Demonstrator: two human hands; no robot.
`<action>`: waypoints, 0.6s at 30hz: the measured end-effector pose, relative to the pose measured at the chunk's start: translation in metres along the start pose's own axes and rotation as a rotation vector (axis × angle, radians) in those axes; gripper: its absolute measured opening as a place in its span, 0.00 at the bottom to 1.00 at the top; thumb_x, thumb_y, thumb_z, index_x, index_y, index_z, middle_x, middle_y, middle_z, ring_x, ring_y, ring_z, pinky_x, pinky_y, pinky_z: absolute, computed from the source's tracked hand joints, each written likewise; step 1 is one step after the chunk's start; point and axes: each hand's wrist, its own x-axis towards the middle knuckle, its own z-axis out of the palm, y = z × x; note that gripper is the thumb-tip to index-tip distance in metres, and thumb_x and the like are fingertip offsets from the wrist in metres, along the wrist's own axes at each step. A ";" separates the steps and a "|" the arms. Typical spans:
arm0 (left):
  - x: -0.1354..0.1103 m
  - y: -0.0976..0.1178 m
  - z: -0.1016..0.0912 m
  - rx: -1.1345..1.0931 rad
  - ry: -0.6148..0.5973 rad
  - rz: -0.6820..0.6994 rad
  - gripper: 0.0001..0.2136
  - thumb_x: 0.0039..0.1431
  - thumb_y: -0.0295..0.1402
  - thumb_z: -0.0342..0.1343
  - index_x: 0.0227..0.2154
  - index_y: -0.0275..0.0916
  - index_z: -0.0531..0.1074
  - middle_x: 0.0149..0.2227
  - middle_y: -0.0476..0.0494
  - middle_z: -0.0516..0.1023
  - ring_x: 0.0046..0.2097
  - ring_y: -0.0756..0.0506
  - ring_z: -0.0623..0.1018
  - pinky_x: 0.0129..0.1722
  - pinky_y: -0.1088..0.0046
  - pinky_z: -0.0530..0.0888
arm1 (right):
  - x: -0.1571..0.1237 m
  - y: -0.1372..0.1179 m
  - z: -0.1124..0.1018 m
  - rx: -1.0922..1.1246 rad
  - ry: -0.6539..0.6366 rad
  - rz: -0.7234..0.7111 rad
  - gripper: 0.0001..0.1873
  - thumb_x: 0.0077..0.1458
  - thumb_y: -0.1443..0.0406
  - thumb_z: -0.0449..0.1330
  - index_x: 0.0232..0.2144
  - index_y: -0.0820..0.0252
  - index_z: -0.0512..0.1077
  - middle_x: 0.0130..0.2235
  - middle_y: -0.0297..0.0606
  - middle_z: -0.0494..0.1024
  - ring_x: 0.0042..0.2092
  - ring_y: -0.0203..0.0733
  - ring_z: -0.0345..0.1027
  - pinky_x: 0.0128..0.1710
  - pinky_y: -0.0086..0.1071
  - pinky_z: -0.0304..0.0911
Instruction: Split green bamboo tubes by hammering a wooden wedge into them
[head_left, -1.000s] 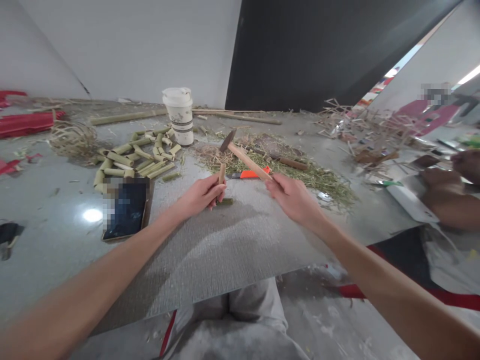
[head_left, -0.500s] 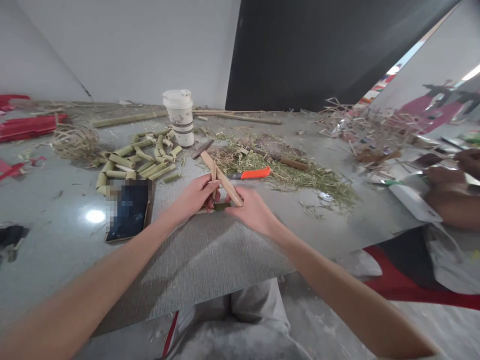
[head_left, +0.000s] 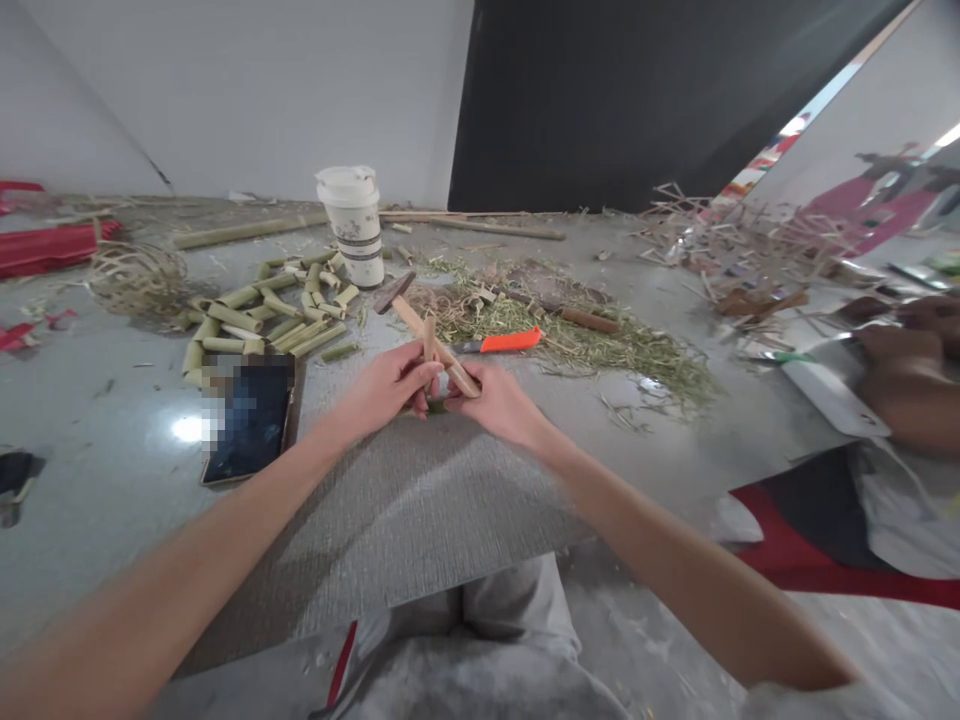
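Note:
My left hand (head_left: pixel 384 388) is closed on a narrow bamboo strip (head_left: pixel 429 340) that stands nearly upright between thumb and fingers. My right hand (head_left: pixel 504 405) grips the near end of a longer, wider bamboo slat (head_left: pixel 415 319), which slants away to the left behind the strip. The two pieces cross in view; whether they touch I cannot tell. A dark flat piece (head_left: pixel 392 292) shows at the slat's far end. Just beyond my right hand lies a knife with an orange handle (head_left: pixel 511 341). A greenish piece (head_left: pixel 436 406) is partly hidden below my fingers.
Left of my hands lie a phone (head_left: pixel 251 420) and cut bamboo pieces (head_left: pixel 240 318). A lidded paper cup (head_left: pixel 354 225) and a woven bamboo ball (head_left: pixel 139 280) stand behind. Green shavings (head_left: pixel 630 355) spread to the right. Another person's hand (head_left: pixel 900 350) is at far right, near a white-handled tool (head_left: pixel 832 395).
The slat in my right hand and the strip in my left have shifted slightly, both still held. The whole view has moved a little with my head.

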 end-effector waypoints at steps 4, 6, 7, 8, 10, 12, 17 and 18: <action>0.001 -0.006 -0.002 0.047 0.034 0.032 0.12 0.74 0.42 0.54 0.36 0.40 0.69 0.32 0.48 0.78 0.25 0.52 0.78 0.26 0.77 0.77 | 0.001 -0.002 -0.004 -0.031 0.024 -0.010 0.06 0.54 0.61 0.65 0.32 0.56 0.72 0.33 0.33 0.76 0.37 0.42 0.70 0.38 0.35 0.58; 0.001 -0.007 -0.002 0.051 0.031 0.037 0.12 0.73 0.42 0.55 0.36 0.40 0.70 0.32 0.48 0.78 0.26 0.51 0.78 0.26 0.77 0.77 | -0.002 -0.008 -0.014 -0.061 0.060 -0.003 0.11 0.60 0.58 0.62 0.30 0.55 0.70 0.31 0.33 0.75 0.34 0.41 0.67 0.35 0.35 0.55; 0.002 -0.007 -0.002 0.044 0.022 0.036 0.11 0.73 0.41 0.55 0.36 0.40 0.70 0.32 0.48 0.78 0.26 0.52 0.77 0.26 0.77 0.77 | -0.005 -0.013 -0.021 -0.080 0.081 0.002 0.14 0.64 0.55 0.60 0.29 0.55 0.69 0.29 0.34 0.74 0.32 0.40 0.65 0.34 0.35 0.54; 0.002 -0.007 -0.002 0.033 0.010 0.033 0.11 0.73 0.40 0.55 0.36 0.40 0.70 0.32 0.48 0.78 0.26 0.52 0.77 0.26 0.78 0.77 | -0.010 -0.019 -0.031 -0.081 0.098 -0.001 0.18 0.69 0.53 0.56 0.29 0.55 0.69 0.29 0.34 0.74 0.30 0.39 0.64 0.32 0.36 0.54; 0.002 -0.006 -0.001 0.002 -0.001 0.018 0.11 0.73 0.40 0.55 0.36 0.40 0.71 0.32 0.47 0.78 0.26 0.52 0.77 0.26 0.78 0.76 | -0.020 -0.032 -0.052 -0.127 0.131 -0.043 0.19 0.73 0.53 0.53 0.31 0.55 0.70 0.28 0.32 0.73 0.27 0.37 0.61 0.29 0.35 0.52; 0.002 -0.003 0.000 -0.048 0.027 -0.013 0.11 0.74 0.40 0.55 0.36 0.40 0.70 0.33 0.47 0.78 0.25 0.52 0.77 0.25 0.78 0.77 | -0.033 -0.044 -0.072 -0.214 0.178 -0.061 0.19 0.73 0.53 0.54 0.30 0.54 0.67 0.26 0.30 0.69 0.25 0.35 0.58 0.28 0.35 0.49; -0.003 0.004 0.004 -0.196 0.100 -0.085 0.13 0.75 0.40 0.54 0.34 0.40 0.68 0.32 0.47 0.77 0.24 0.52 0.75 0.25 0.75 0.80 | -0.057 -0.049 -0.086 -0.301 0.238 -0.006 0.21 0.69 0.53 0.60 0.27 0.53 0.60 0.24 0.27 0.61 0.26 0.35 0.53 0.27 0.36 0.45; -0.004 0.005 0.005 -0.199 0.104 -0.088 0.13 0.75 0.40 0.53 0.33 0.40 0.68 0.32 0.47 0.76 0.24 0.52 0.74 0.25 0.75 0.80 | -0.060 -0.046 -0.082 -0.292 0.235 0.000 0.20 0.68 0.53 0.60 0.27 0.53 0.60 0.25 0.27 0.61 0.26 0.35 0.53 0.27 0.36 0.45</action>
